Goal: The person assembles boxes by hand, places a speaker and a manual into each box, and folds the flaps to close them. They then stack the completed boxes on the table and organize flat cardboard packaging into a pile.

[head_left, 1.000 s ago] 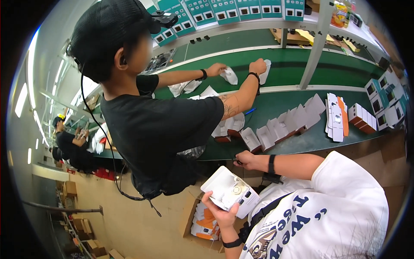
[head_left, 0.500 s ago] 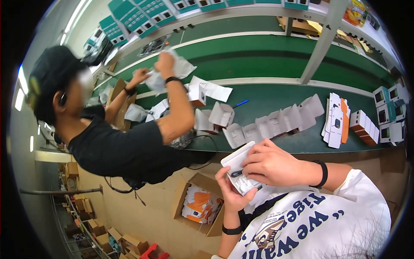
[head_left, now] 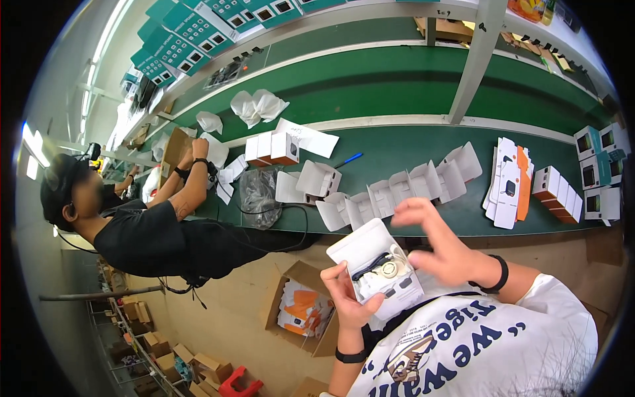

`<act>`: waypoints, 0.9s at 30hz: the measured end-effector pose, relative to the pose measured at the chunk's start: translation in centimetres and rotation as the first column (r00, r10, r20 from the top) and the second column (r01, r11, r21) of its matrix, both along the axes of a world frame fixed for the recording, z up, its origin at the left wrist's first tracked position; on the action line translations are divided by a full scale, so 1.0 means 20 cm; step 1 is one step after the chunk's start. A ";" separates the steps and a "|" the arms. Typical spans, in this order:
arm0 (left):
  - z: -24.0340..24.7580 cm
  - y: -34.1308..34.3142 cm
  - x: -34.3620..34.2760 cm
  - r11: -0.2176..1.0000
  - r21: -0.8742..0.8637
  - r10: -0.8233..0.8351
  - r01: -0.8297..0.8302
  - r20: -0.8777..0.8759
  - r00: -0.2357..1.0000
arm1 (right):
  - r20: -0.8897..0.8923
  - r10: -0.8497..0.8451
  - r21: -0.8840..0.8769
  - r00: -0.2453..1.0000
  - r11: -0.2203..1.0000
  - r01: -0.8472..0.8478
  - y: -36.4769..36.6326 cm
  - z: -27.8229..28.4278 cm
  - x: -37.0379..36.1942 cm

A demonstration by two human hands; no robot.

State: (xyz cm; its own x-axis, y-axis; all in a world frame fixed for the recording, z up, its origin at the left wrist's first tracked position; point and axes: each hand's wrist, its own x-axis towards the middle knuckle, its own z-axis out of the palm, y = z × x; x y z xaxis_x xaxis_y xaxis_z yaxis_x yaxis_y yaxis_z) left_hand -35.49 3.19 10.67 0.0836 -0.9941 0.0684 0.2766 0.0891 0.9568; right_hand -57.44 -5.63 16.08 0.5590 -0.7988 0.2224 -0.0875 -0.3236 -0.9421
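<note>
My left hand [head_left: 349,299] grips a small white carton [head_left: 401,300] from its left side and underneath, with the lid flap raised. Inside lie a dark coiled cable [head_left: 368,267] and a round cream-coloured piece [head_left: 389,268], whose kind I cannot make out. My right hand [head_left: 444,243] is just right of the carton, fingers spread and nothing in them; its thumb is close to the carton's edge. On the bench beyond, a row of open white cartons [head_left: 400,192] runs toward the right, flaps up.
A co-worker in black [head_left: 152,231] reaches over the green bench [head_left: 370,142] at left. Flat cartons [head_left: 509,185] and closed small boxes [head_left: 555,192] lie at right. A blue pen [head_left: 349,160] rests behind the row. Below stands a cardboard box [head_left: 272,301] of orange-and-white packaging.
My right hand has come out of the carton and opened to its right, uncovering the contents. The co-worker has moved left and let go of a white bag, now lying on the bench.
</note>
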 end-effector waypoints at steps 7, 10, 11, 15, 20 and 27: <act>-0.03 0.08 0.01 0.999 0.010 -0.041 0.040 0.173 0.984 | 0.396 0.017 0.800 0.918 0.485 -0.354 0.04 -0.13 0.04; -0.02 0.09 -0.01 0.994 0.070 -0.095 0.083 0.199 0.975 | 0.492 -0.032 0.798 0.870 0.415 -0.436 0.05 -0.16 0.05; 0.00 0.09 -0.04 0.997 0.044 -0.073 0.064 0.228 0.971 | 0.468 -0.017 0.788 0.884 0.461 -0.408 0.05 -0.18 0.06; 0.01 0.05 0.01 0.988 -0.094 -0.067 0.123 0.459 0.886 | 0.402 -0.088 0.827 0.912 0.463 -0.320 0.06 -0.15 0.08; 0.06 0.01 0.02 0.991 -0.031 -0.112 0.131 0.352 0.929 | 0.332 0.054 0.630 0.942 0.731 -0.264 0.07 -0.17 0.07; 0.09 -0.08 0.12 0.974 -0.044 -0.202 0.223 0.281 0.938 | 0.167 0.173 0.214 0.971 0.955 -0.207 0.07 -0.18 0.13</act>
State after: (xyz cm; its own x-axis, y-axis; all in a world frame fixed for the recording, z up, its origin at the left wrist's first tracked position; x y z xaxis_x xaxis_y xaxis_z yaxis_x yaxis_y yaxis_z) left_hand -33.01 1.58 12.57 -0.1613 -0.9779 0.1331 0.0263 0.1305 0.9911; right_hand -54.90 -4.26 12.49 0.6810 -0.7195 0.1359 0.0968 -0.0955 -0.9907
